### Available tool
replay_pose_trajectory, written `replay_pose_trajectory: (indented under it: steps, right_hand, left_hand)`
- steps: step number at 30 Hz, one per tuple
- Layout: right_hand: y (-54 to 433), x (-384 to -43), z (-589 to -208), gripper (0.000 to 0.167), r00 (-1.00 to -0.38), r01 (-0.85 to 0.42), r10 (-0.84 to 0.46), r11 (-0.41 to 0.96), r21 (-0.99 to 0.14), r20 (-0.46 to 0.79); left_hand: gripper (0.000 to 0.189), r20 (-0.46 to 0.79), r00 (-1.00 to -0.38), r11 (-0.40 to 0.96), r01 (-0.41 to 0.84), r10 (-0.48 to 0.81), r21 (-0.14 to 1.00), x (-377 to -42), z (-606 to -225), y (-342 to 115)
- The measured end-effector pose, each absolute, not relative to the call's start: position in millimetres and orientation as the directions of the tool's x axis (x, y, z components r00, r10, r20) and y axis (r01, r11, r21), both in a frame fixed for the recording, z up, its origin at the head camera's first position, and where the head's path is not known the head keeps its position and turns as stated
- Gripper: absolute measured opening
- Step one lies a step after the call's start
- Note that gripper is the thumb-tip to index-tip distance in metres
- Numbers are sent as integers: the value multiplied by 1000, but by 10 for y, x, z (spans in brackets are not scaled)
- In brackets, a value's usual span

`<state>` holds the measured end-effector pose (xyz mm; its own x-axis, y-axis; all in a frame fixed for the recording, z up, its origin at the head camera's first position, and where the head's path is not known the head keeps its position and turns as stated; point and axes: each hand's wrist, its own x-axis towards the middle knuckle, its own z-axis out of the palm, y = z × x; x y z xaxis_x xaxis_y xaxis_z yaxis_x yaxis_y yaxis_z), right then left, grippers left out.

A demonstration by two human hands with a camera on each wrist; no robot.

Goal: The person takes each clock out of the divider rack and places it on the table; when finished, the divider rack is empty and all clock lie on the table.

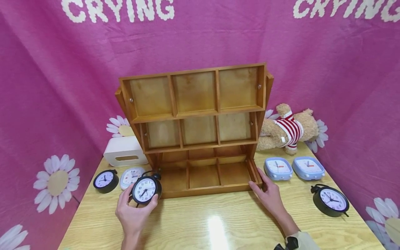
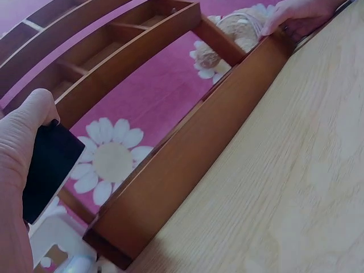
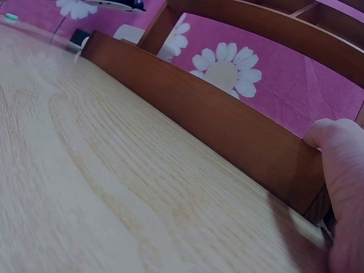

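My left hand (image 1: 133,214) grips a round black alarm clock (image 1: 144,190) with a white face, thumb and fingers on its sides. The clock is in front of the lower left corner of a brown wooden three-tier shelf (image 1: 200,191). In the left wrist view the clock is a dark block (image 2: 50,165) beside the thumb. My right hand (image 1: 270,198) holds the shelf's lower right corner, with the thumb over the front board, as the right wrist view also shows. Just behind the held clock lies a white clock (image 1: 130,176), partly hidden.
A black clock (image 1: 105,181) lies at the left, before a white box (image 1: 123,152) with a slot. On the right are two blue clocks (image 1: 278,169) and another black alarm clock (image 1: 330,200). A teddy bear (image 1: 289,128) in a striped shirt lies behind, against the pink cloth (image 1: 200,38).
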<state>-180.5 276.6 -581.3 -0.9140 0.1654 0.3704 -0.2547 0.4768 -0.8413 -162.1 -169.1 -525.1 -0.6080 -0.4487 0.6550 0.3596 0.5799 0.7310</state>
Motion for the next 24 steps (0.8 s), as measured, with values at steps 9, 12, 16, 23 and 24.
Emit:
replay_pose_trajectory:
  steps: [9, 12, 16, 23, 24]
  right_hand:
    - [2755, -1802, -5809, 67, -925, -228, 173, 459, -859, 338]
    - [2732, -1788, -5806, 66, -933, -218, 168, 444, -869, 319]
    - [2770, -1753, -5818, 67, -941, -176, 186, 440, -880, 282]
    - [2761, -1807, -5812, 69, -949, -141, 193, 443, -885, 248]
    - [2739, -1833, -5811, 69, -948, -149, 187, 448, -882, 256]
  left_hand:
    - [76, 612, -605, 569, 296, -510, 767, -1565, -5230, -1926]
    - [73, 585, -608, 573, 246, -537, 782, -1541, -5204, -2050]
    - [71, 542, -615, 575, 170, -573, 800, -1576, -5181, -2194]
    - [69, 465, -596, 570, 14, -655, 822, -1576, -5198, -2589]
    - [70, 441, -597, 558, -13, -670, 830, -1553, -5205, -2660]
